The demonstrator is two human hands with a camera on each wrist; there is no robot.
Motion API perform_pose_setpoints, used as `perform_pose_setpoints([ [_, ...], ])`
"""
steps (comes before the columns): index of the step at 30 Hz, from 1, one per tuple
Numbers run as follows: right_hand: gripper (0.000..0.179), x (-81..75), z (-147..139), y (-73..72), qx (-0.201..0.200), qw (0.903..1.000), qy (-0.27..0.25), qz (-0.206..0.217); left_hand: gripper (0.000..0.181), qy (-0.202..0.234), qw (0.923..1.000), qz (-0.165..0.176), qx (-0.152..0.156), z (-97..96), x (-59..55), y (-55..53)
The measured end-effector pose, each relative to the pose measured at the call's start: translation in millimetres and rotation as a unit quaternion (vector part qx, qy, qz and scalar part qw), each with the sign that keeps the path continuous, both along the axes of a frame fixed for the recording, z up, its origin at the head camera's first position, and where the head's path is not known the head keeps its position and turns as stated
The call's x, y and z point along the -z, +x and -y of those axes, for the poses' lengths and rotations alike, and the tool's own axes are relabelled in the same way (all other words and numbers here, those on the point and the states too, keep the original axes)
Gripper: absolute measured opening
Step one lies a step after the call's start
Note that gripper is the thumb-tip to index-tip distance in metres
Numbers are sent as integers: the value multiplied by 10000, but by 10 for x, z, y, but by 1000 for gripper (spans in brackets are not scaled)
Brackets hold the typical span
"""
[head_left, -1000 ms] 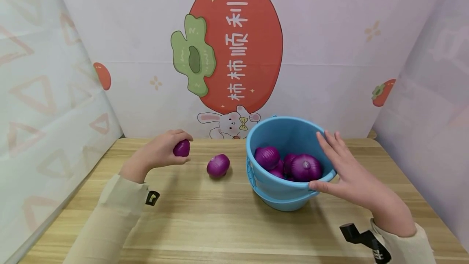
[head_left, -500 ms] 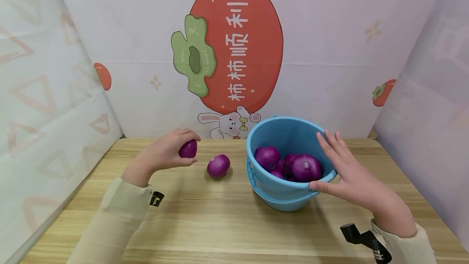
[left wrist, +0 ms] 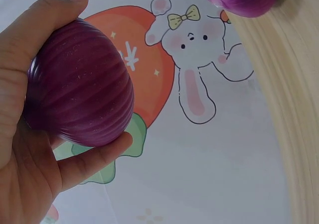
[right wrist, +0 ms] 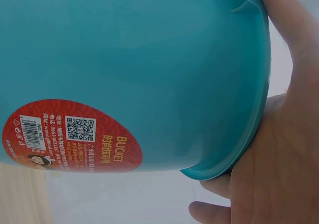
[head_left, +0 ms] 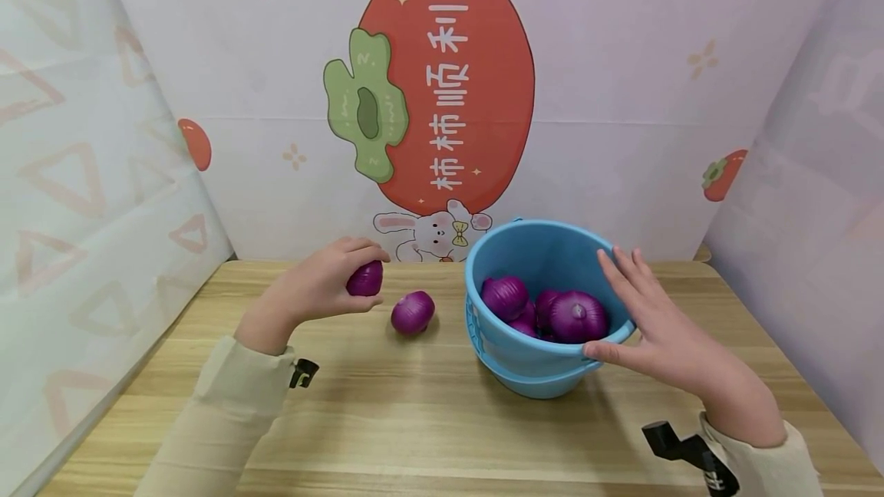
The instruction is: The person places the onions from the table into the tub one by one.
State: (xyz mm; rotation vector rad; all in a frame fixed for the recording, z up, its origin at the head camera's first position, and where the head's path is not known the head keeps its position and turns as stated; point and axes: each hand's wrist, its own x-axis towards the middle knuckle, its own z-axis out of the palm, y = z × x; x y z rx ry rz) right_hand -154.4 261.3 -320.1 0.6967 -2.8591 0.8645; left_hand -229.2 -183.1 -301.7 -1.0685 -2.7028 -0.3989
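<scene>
My left hand (head_left: 321, 286) holds a purple onion (head_left: 366, 280) above the left part of the table, thumb on one side and fingers on the other. In the left wrist view this ribbed onion (left wrist: 82, 84) rests against the palm. Another purple onion (head_left: 413, 312) lies on the table, just right of the held one. A light blue bucket (head_left: 532, 366) stands to the right with several purple onions (head_left: 578, 317) inside. At its right rim is my right hand (head_left: 663, 332), fingers spread and fairly straight. The right wrist view has palm and thumb against the bucket's rim (right wrist: 264, 79).
The wooden table (head_left: 387, 428) ends at a patterned backdrop (head_left: 601, 136) with a big persimmon drawing. Pale cloth walls (head_left: 90, 198) close off both sides. A red label (right wrist: 75, 137) is stuck on the bucket's outside.
My left hand has moved right with the onion, closer to the onion lying on the table. The right hand and the bucket stay where they were.
</scene>
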Motion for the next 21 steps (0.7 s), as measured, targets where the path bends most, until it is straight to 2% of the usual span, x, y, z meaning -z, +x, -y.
perform_pose_setpoints([
  [8,111,8,-6,-4,-5,10000,-7,3,45,61,9999,-79,44,-71,-50,28],
  [15,112,15,-19,-7,-6,10000,-17,-15,47,213,9985,-384,326,-164,-97,12],
  [21,112,11,-13,-16,-7,10000,5,1,49,214,9980,-404,428,-235,-146,3],
])
